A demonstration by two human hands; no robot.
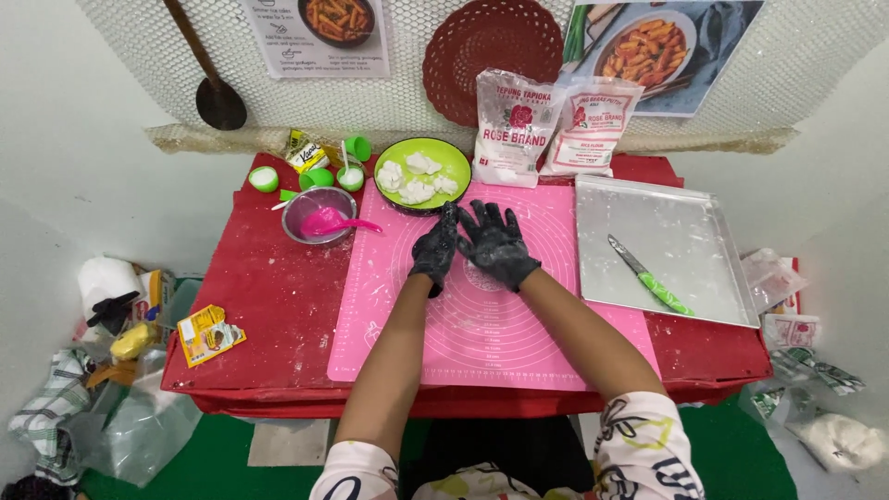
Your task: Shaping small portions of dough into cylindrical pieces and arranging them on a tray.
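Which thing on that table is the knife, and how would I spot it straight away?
Start at the red table and go to the shiny metal baking tray right of the pink silicone mat. The knife lies diagonally on that tray. Its silver blade and bright green handle set it apart; nothing else lies on the tray.

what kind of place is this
Likely a small home-style dough-making station: a pink pastry mat on a red table, flour bags, and a green plate of dough pieces.

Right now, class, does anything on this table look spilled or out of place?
Yes. White flour dusts the red table and pink mat. A yellow packet lies torn open at the table's left edge. The knife lies slanted in the tray.
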